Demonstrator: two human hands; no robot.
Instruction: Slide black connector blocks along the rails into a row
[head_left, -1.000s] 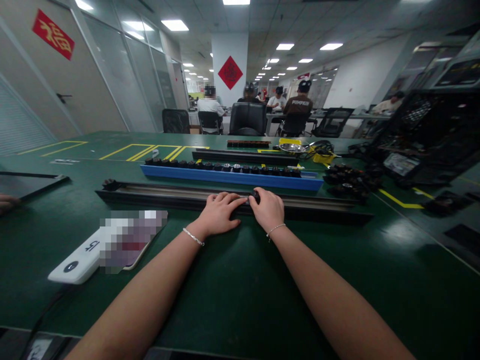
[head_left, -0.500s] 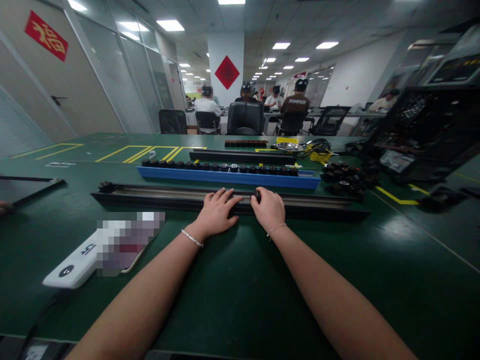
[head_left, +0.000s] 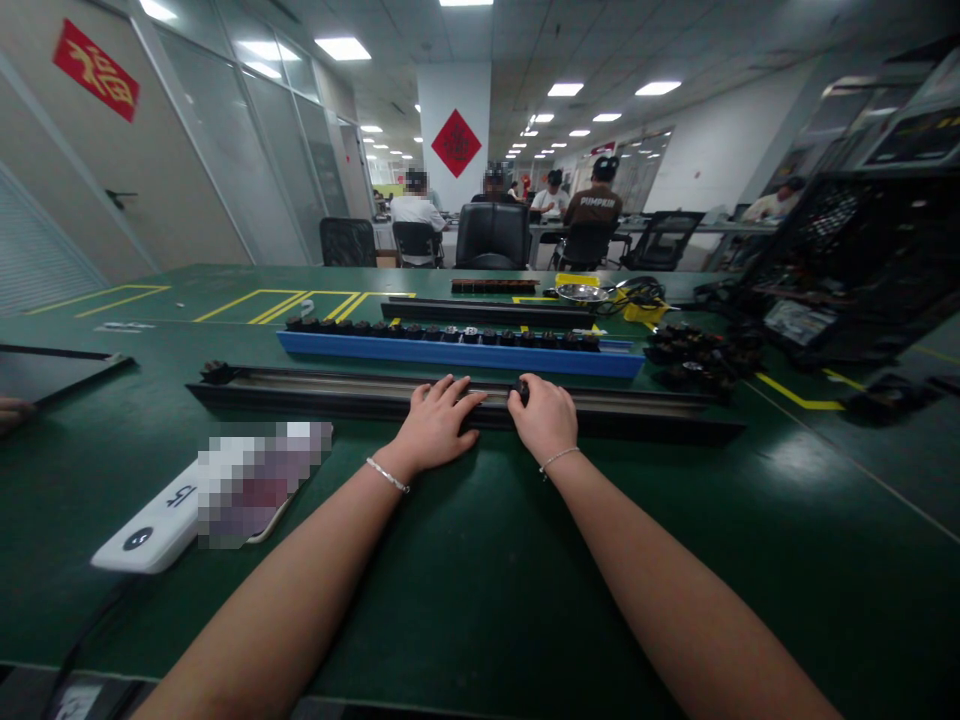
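Note:
A long black channel rail (head_left: pixel 315 395) lies crosswise on the green table before me. My left hand (head_left: pixel 435 425) rests on its middle with fingers spread, holding nothing. Just to the right, my right hand (head_left: pixel 546 412) pinches a small black part (head_left: pixel 523 388) at the rail's inner track; the fingers partly cover it. At the rail's left end sits a similar small black part (head_left: pixel 217 371). Behind it stands a blue rail (head_left: pixel 450 353) carrying a row of several small black parts.
A heap of black parts (head_left: pixel 694 355) lies to the right, near a dark equipment frame (head_left: pixel 847 260). A white power bank (head_left: pixel 150 530) and a blurred phone are at left. Farther back are another black rail (head_left: pixel 487 313) and a metal dish (head_left: pixel 582 293). Another person's hand (head_left: pixel 13 410) shows at the left edge.
My right hand has shifted very slightly to the right along the rail, with the small black part still in its fingers. My left hand stays spread on the rail.

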